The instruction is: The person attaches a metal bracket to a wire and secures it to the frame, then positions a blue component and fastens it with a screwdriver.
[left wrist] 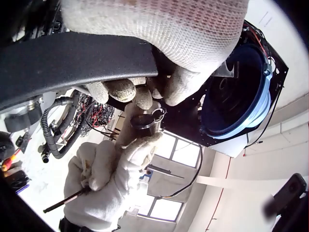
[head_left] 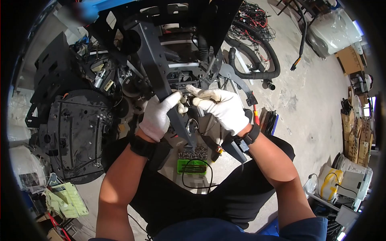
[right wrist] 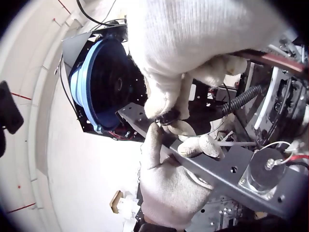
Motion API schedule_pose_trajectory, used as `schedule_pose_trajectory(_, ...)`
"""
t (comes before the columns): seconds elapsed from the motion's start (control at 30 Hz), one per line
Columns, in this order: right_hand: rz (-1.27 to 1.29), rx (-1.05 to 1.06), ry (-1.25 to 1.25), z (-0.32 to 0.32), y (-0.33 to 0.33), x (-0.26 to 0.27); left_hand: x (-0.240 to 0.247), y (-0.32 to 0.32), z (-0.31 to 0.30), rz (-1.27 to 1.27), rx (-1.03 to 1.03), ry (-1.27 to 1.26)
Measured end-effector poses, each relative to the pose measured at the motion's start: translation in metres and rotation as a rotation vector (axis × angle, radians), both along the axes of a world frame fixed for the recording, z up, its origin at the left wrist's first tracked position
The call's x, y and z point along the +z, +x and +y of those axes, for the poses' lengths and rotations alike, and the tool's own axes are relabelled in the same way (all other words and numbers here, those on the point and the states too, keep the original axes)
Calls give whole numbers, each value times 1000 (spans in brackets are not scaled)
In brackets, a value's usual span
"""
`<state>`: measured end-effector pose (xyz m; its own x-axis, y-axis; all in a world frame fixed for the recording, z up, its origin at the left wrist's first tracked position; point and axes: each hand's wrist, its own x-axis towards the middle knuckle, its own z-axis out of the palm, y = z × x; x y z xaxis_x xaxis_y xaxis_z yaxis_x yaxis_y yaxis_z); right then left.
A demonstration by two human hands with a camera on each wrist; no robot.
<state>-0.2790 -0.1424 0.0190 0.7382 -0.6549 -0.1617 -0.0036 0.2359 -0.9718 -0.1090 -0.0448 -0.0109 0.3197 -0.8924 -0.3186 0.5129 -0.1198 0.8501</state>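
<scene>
Wearing a white glove, the left hand (head_left: 157,117) (right wrist: 174,193) grips a long black metal bar (head_left: 152,60) (left wrist: 82,55), its fingers curled round the edge. Close to its fingertips, the gloved right hand (head_left: 225,109) (left wrist: 108,181) pinches a small dark round part (left wrist: 145,123) (right wrist: 168,117) between thumb and forefinger; a small metal ring shows on it in the left wrist view. A thin dark rod (left wrist: 65,200) (right wrist: 275,60) lies held in the right hand's other, curled fingers. Whether the left fingertips touch the small part, I cannot tell.
Below the hands, a green tray (head_left: 192,166) stands beside loose metal fasteners (head_left: 193,153). A large dark round panel (head_left: 80,136) lies at the left. Corrugated hose (head_left: 261,75) and tangled wires (head_left: 253,20) lie at upper right. A blue round housing (left wrist: 258,106) adjoins the black frame.
</scene>
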Motion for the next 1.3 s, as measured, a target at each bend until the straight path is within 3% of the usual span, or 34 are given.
schedule_pose_trajectory(0.03, 53, -19, -42, -1, 0, 2, 1, 0, 0, 0, 0, 0)
schedule_pose_trajectory(0.1, 78, -48, -49, -2, 0, 2, 3, 1, 0, 237, 29, -26)
schedule_pose_trajectory(0.2, 139, -107, -23, -4, 0, 4, 4, 1, 1, 260, 42, -33)
schedule_pose_trajectory(0.43, 126, -241, 83, -18, -5, -2, 3, 4, 2, 294, 56, -59)
schedule_pose_trajectory(0.57, 61, -372, -61, -23, -5, 0, 9, 2, 3, 184, 72, -19)
schedule_pose_trajectory(0.83, 154, -431, -78, -26, -6, 11, 6, 2, 2, 171, 43, -28)
schedule_pose_trajectory(0.9, 37, -506, -123, -28, -5, 11, 8, 2, 3, 169, 50, -8)
schedule_pose_trajectory(0.93, 143, -523, -138, -33, -8, 10, 8, 2, 3, 170, 49, -8)
schedule_pose_trajectory(1.07, 56, -451, -101, -32, -7, 15, 4, 5, 4, 193, 28, -46)
schedule_pose_trajectory(1.1, 210, -365, -111, -32, -8, 14, 3, 5, 4, 188, 18, -45)
schedule_pose_trajectory(1.13, 209, -320, -85, -31, -9, 12, 3, 3, 5, 194, 15, -33)
schedule_pose_trajectory(1.2, 226, -282, -68, -24, -5, 15, 8, 1, 6, -72, -16, -59)
schedule_pose_trajectory(1.3, 106, -283, -9, -30, -9, 10, 11, 4, 3, 50, 17, 36)
